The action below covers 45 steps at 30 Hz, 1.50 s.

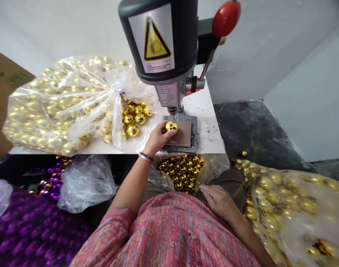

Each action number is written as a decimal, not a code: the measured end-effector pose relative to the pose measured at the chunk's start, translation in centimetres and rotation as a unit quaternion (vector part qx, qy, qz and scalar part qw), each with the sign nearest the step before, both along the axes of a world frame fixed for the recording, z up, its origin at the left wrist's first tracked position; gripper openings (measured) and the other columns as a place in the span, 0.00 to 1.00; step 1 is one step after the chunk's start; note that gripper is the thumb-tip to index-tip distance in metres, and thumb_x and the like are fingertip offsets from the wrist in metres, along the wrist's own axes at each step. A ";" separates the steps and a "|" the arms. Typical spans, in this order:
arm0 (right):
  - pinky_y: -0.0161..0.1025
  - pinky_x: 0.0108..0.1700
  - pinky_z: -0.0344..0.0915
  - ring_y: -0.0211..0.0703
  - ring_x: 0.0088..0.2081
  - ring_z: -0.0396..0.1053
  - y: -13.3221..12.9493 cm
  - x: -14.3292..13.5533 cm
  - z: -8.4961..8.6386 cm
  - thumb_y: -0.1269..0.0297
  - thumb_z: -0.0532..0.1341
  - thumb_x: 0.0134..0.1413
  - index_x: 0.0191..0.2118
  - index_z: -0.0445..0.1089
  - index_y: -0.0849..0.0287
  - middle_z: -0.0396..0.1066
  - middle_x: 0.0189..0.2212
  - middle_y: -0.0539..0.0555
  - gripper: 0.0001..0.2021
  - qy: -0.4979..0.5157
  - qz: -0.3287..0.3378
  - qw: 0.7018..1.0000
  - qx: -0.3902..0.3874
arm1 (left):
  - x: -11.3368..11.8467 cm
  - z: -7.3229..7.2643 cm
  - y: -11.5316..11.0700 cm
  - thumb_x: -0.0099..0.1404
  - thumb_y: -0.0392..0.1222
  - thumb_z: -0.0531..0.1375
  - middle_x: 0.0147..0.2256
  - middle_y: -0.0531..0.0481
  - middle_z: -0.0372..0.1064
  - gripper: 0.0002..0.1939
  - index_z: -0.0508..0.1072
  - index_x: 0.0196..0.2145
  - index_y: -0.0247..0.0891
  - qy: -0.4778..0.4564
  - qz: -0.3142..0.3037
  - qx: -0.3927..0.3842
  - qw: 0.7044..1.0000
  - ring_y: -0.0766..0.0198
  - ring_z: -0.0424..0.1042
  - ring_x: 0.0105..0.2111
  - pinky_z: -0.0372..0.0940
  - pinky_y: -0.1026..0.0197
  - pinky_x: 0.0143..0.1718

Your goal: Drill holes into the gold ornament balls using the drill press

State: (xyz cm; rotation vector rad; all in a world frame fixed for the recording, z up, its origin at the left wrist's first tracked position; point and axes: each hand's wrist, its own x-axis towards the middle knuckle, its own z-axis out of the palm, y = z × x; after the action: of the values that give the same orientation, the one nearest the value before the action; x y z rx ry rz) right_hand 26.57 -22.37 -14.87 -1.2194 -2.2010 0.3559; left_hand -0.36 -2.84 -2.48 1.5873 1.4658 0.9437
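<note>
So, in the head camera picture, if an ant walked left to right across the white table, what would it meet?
Clear plastic bag full of round gold balls → shiny, uncovered, faceted gold balls → the person's left hand → the held faceted gold ball → flat brown board.

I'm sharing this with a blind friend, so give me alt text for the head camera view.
A left hand holds a gold ball beneath the bit of a drill press on a white table, while the right hand rests by the right thigh. A plastic bag of gold balls sits on the table; another lies at the right.
</note>
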 end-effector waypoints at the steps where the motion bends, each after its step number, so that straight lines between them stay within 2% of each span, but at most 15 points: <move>1: 0.34 0.43 0.77 0.35 0.37 0.79 0.0 0.1 -0.2 0.66 0.53 0.70 0.44 0.81 0.59 0.82 0.38 0.55 0.17 -0.002 -0.002 1.000 -0.010 | 0.2 0.2 0.0 0.64 0.46 0.69 0.39 0.50 0.78 0.16 0.78 0.47 0.38 0.022 0.005 0.000 1.000 0.60 0.74 0.38 0.68 0.60 0.43; 7: 0.34 0.43 0.77 0.34 0.37 0.79 -0.1 0.1 -0.3 0.64 0.53 0.71 0.44 0.80 0.60 0.82 0.38 0.54 0.17 0.006 -0.011 0.999 -0.041 | 2.0 1.3 0.2 0.57 0.40 0.74 0.42 0.49 0.80 0.27 0.78 0.54 0.37 0.100 0.018 -0.011 0.995 0.59 0.76 0.40 0.70 0.60 0.43; 10: 0.33 0.42 0.77 0.33 0.37 0.79 -0.2 0.1 0.1 0.62 0.53 0.71 0.42 0.80 0.60 0.81 0.37 0.54 0.18 0.015 -0.015 0.999 -0.040 | 2.3 1.0 0.4 0.56 0.40 0.74 0.43 0.48 0.81 0.27 0.79 0.54 0.36 0.098 0.011 -0.003 0.995 0.58 0.77 0.41 0.70 0.59 0.45; 13: 0.32 0.40 0.76 0.34 0.37 0.79 0.5 0.0 1.0 0.61 0.52 0.72 0.44 0.80 0.57 0.81 0.37 0.53 0.18 0.025 -0.050 0.998 -0.034 | 2.2 0.3 0.5 0.56 0.41 0.74 0.41 0.48 0.81 0.27 0.80 0.54 0.38 0.087 0.020 0.010 0.996 0.58 0.77 0.40 0.71 0.59 0.45; 15: 0.33 0.43 0.77 0.35 0.39 0.79 1.9 -0.2 1.9 0.60 0.50 0.72 0.47 0.80 0.57 0.82 0.39 0.54 0.19 0.026 -0.086 0.996 -0.028 | 2.1 -0.3 0.4 0.56 0.42 0.74 0.40 0.49 0.81 0.27 0.80 0.54 0.38 0.082 0.020 0.021 0.996 0.57 0.76 0.40 0.71 0.58 0.45; 18: 0.39 0.55 0.75 0.40 0.49 0.78 5.5 -0.8 3.3 0.57 0.50 0.72 0.56 0.76 0.58 0.80 0.47 0.59 0.21 0.011 -0.130 0.991 -0.015 | 1.9 -1.0 0.2 0.57 0.43 0.74 0.40 0.48 0.81 0.28 0.79 0.55 0.37 0.078 0.014 0.048 0.996 0.56 0.77 0.41 0.71 0.57 0.47; 20: 0.47 0.64 0.71 0.47 0.57 0.74 8.4 -1.3 4.0 0.49 0.54 0.70 0.61 0.72 0.60 0.77 0.55 0.63 0.25 -0.009 -0.139 0.990 -0.009 | 1.9 -1.4 0.0 0.57 0.43 0.74 0.42 0.47 0.81 0.29 0.79 0.56 0.37 0.080 0.019 0.064 0.995 0.55 0.77 0.42 0.70 0.56 0.49; 22: 0.52 0.66 0.68 0.54 0.60 0.70 11.1 -1.8 4.3 0.40 0.58 0.64 0.64 0.69 0.62 0.73 0.59 0.67 0.34 -0.032 -0.143 0.989 -0.008 | 1.8 -1.7 -0.2 0.58 0.44 0.73 0.43 0.46 0.81 0.29 0.78 0.57 0.38 0.085 0.027 0.071 0.994 0.54 0.77 0.44 0.70 0.55 0.50; 25: 0.57 0.64 0.67 0.59 0.59 0.69 14.2 -2.0 4.2 0.29 0.60 0.56 0.66 0.67 0.64 0.73 0.58 0.69 0.46 -0.065 -0.138 0.988 -0.018 | 1.6 -1.6 -0.2 0.59 0.45 0.73 0.43 0.46 0.81 0.28 0.78 0.56 0.37 0.086 0.014 0.075 0.993 0.54 0.77 0.43 0.70 0.55 0.49; 28: 0.57 0.65 0.66 0.60 0.60 0.67 15.6 -1.7 3.9 0.25 0.59 0.53 0.67 0.65 0.64 0.72 0.59 0.69 0.50 -0.092 -0.120 0.988 -0.027 | 0.9 -1.1 0.1 0.60 0.45 0.72 0.42 0.48 0.81 0.26 0.79 0.55 0.38 0.093 -0.021 0.069 0.993 0.56 0.77 0.42 0.70 0.58 0.48; 32: 0.57 0.67 0.63 0.61 0.62 0.65 16.2 -1.2 3.8 0.25 0.58 0.54 0.68 0.63 0.65 0.69 0.62 0.70 0.51 -0.121 -0.088 0.988 -0.035 | 0.1 -0.9 0.5 0.57 0.46 0.74 0.42 0.49 0.81 0.30 0.78 0.57 0.39 0.132 -0.045 0.063 0.988 0.55 0.78 0.43 0.70 0.58 0.49; 38: 0.58 0.68 0.62 0.63 0.64 0.64 17.0 -0.3 4.0 0.26 0.58 0.54 0.68 0.64 0.68 0.70 0.62 0.70 0.51 -0.149 -0.040 0.987 -0.036 | 0.1 -1.3 -0.1 0.61 0.46 0.71 0.43 0.49 0.80 0.26 0.77 0.56 0.39 0.124 -0.045 0.083 0.988 0.55 0.77 0.43 0.69 0.58 0.49; 45: 0.56 0.67 0.63 0.62 0.63 0.64 18.1 0.5 4.1 0.26 0.58 0.54 0.68 0.64 0.67 0.70 0.62 0.69 0.51 -0.157 -0.005 0.987 -0.030 | 0.5 -1.5 -1.0 0.63 0.46 0.70 0.45 0.49 0.80 0.25 0.76 0.57 0.42 0.127 -0.009 0.082 0.989 0.56 0.76 0.44 0.68 0.59 0.49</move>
State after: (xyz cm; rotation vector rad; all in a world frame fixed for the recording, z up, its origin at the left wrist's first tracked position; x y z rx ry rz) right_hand 27.05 -4.26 -10.76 -1.3985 -2.4632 0.2402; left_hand 0.17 -3.87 -3.99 1.8948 1.5736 0.8959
